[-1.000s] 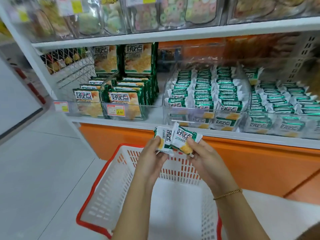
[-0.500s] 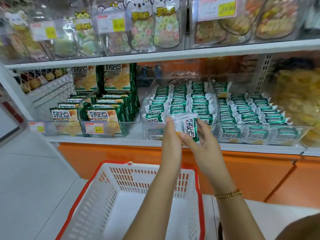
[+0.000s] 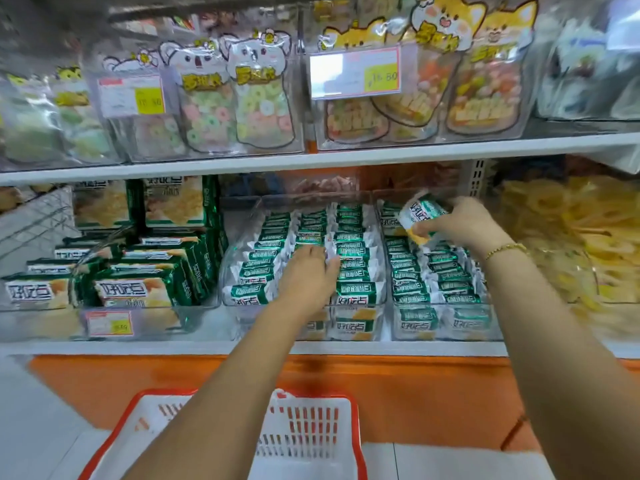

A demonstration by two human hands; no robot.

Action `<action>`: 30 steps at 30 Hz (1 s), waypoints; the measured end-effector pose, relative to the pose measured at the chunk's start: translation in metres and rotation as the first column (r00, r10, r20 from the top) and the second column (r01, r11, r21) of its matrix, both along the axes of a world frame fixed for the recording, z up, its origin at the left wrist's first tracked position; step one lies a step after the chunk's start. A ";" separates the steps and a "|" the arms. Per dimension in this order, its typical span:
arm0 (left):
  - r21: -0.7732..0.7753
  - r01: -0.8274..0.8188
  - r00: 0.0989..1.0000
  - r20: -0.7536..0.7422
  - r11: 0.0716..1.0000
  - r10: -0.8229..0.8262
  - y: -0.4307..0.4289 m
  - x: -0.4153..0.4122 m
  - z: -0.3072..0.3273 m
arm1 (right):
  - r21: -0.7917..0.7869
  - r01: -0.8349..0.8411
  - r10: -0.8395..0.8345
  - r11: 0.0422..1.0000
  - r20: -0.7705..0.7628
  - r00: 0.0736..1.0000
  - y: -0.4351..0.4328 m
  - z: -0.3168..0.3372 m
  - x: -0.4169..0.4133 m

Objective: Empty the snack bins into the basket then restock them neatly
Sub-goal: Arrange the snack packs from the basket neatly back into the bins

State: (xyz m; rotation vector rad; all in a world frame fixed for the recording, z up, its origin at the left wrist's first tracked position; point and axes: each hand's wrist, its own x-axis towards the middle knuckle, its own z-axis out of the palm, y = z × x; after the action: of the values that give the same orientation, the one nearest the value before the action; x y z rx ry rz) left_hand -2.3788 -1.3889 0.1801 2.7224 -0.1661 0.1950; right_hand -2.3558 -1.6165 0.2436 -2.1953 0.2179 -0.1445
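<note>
A person is restocking snack packets on a shop shelf (image 3: 194, 348), reaching both bare hands into two clear bins standing side by side. The left hand (image 3: 308, 277) is lying palm down on the rows of green-and-white packets (image 3: 349, 252) filling the middle bin (image 3: 232, 317). Its fingertips are sinking among the wrappers, and it cannot be told whether they are pinching one. The right hand (image 3: 462, 223), wearing a gold bracelet (image 3: 505, 249) at the wrist, is gripping a single snack packet (image 3: 420, 211) tilted above the back of the right bin (image 3: 446, 336), which is holding more rows of the same packets. The white basket (image 3: 304, 424) with its red rim is sitting on the floor below the forearms, in front of the orange shelf base (image 3: 433, 393). Larger green packs (image 3: 138, 292) are standing to the left of the bins. Animal-shaped pouches (image 3: 256, 91) and a price tag (image 3: 355, 72) are lining the shelf above.
</note>
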 end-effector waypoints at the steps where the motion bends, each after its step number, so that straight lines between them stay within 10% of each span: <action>1: 0.029 -0.002 1.000 0.011 1.000 0.002 0.001 0.002 -0.004 | -0.185 -0.021 0.011 0.983 -0.055 0.998 -0.002 0.000 0.009; 6: 0.046 -0.014 0.994 0.105 0.999 0.009 0.002 0.007 -0.018 | -0.614 -0.195 0.058 0.765 -0.237 0.970 0.000 -0.012 0.048; 16: 0.042 -0.049 0.991 0.130 0.998 0.043 0.003 0.009 -0.022 | -0.746 -0.313 0.347 0.588 -0.117 0.931 0.006 -0.051 0.085; 30: 0.116 0.001 0.997 0.073 0.993 -0.010 0.004 0.009 -0.024 | -0.797 -0.332 0.264 0.504 -0.223 0.938 0.016 -0.069 0.086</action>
State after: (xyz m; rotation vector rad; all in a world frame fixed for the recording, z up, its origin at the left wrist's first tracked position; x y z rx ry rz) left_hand -2.3698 -1.3847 0.1564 2.8318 -0.2124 0.2925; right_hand -2.2697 -1.6007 0.1750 -3.1665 -0.2778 0.0552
